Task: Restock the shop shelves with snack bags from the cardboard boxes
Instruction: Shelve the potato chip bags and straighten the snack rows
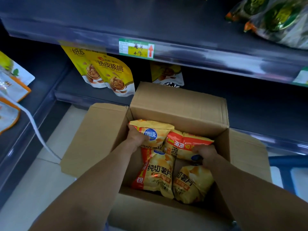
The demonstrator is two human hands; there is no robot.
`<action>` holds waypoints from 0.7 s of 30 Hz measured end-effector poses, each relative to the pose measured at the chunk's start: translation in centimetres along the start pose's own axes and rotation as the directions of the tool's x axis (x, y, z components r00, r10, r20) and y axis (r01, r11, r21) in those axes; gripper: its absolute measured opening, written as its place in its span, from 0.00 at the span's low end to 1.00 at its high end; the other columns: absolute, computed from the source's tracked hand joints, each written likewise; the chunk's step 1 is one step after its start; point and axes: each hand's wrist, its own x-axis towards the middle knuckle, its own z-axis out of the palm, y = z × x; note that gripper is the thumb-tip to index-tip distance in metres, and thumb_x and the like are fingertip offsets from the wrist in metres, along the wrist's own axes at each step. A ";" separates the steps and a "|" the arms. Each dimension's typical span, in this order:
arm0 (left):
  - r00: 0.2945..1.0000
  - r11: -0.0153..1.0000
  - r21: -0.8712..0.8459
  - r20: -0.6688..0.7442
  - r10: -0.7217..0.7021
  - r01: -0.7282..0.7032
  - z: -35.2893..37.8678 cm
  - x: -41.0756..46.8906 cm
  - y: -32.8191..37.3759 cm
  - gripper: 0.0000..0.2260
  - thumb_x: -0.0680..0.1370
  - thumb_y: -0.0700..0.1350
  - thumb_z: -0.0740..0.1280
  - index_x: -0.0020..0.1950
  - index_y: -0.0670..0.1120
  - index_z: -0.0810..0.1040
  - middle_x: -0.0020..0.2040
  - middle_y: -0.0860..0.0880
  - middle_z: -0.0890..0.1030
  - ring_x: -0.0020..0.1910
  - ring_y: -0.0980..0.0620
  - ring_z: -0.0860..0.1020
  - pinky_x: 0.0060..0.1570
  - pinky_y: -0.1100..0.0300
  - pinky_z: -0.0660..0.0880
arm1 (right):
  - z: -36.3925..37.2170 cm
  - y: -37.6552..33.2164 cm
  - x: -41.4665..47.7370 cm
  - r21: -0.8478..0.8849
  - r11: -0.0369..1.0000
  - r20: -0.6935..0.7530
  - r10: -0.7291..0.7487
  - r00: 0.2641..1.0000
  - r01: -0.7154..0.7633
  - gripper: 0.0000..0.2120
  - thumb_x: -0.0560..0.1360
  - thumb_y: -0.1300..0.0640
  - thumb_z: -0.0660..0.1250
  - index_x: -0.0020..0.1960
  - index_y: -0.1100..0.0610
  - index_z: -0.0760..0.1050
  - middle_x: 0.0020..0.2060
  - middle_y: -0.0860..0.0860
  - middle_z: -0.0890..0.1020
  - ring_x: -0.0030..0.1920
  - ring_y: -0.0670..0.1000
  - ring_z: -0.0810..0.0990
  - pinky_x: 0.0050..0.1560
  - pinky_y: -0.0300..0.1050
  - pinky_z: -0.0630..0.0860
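Left hand [137, 137], right hand [207, 155] bare; 2 forearms [100, 172] bare (elbow-down).

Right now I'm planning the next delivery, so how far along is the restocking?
Done: the cardboard box is open. In hand: the left hand grips the back-left chip bag, the right hand the back-right chip bag, both inside the box. Left: two front chip bags lie there, and no such bags show on the shelf.

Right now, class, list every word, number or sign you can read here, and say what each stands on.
"纸皮核桃": walnut pouch on the lower shelf.
"薯片", "49", red up arrow: price tag on the upper shelf edge.
"可比克": far-left chip bag, gripped by the left hand.
"纯切薯片": near-left chip bag in the cardboard box.
Small print on bags and tag: too blurred to read.
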 end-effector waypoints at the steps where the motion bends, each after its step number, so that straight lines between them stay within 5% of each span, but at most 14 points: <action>1: 1.000 1.000 0.004 -0.004 0.004 -0.004 0.0 0.1 0.0 0.41 0.69 0.34 0.75 0.75 0.43 0.54 0.66 0.43 0.73 0.65 0.45 0.72 0.64 0.50 0.71 | 0.0 -0.2 -0.7 -0.016 1.000 -0.009 -0.008 1.000 0.008 0.33 0.64 0.68 0.74 0.66 0.59 0.67 0.56 0.61 0.78 0.52 0.63 0.80 0.49 0.61 0.80; 5: 0.999 1.000 0.012 -0.021 0.025 -0.024 -0.5 0.3 -0.1 0.28 0.69 0.34 0.74 0.67 0.41 0.69 0.63 0.42 0.77 0.61 0.43 0.76 0.61 0.49 0.74 | -0.3 -0.6 -2.9 -0.158 0.983 -0.004 -0.093 0.996 0.091 0.29 0.65 0.64 0.78 0.64 0.62 0.73 0.58 0.60 0.79 0.57 0.61 0.79 0.59 0.59 0.76; 11: 0.993 0.995 -0.060 -0.099 0.067 -0.073 -1.0 -0.7 0.4 0.15 0.77 0.39 0.67 0.64 0.39 0.75 0.60 0.41 0.79 0.59 0.42 0.77 0.56 0.54 0.73 | -1.4 -1.7 -7.0 -0.182 0.965 0.044 -0.186 0.981 0.191 0.32 0.67 0.59 0.77 0.67 0.60 0.69 0.60 0.58 0.77 0.58 0.60 0.79 0.57 0.56 0.77; 17: 0.995 0.998 -0.046 -0.098 0.033 -0.038 -3.8 -2.2 1.3 0.13 0.77 0.45 0.66 0.60 0.44 0.76 0.58 0.42 0.80 0.56 0.39 0.77 0.56 0.44 0.76 | -2.3 -4.0 -11.8 -0.238 0.944 0.146 -0.200 0.969 0.230 0.21 0.73 0.57 0.71 0.63 0.59 0.70 0.56 0.58 0.78 0.43 0.53 0.79 0.35 0.46 0.75; 21: 0.998 0.999 -0.033 -0.053 0.040 -0.042 -6.2 -5.2 3.0 0.13 0.79 0.46 0.63 0.63 0.43 0.72 0.58 0.42 0.77 0.55 0.39 0.76 0.45 0.46 0.79 | -1.2 -5.4 -15.2 -0.476 0.832 0.040 -0.304 0.952 0.286 0.19 0.76 0.52 0.68 0.62 0.62 0.72 0.55 0.59 0.79 0.52 0.57 0.79 0.52 0.53 0.78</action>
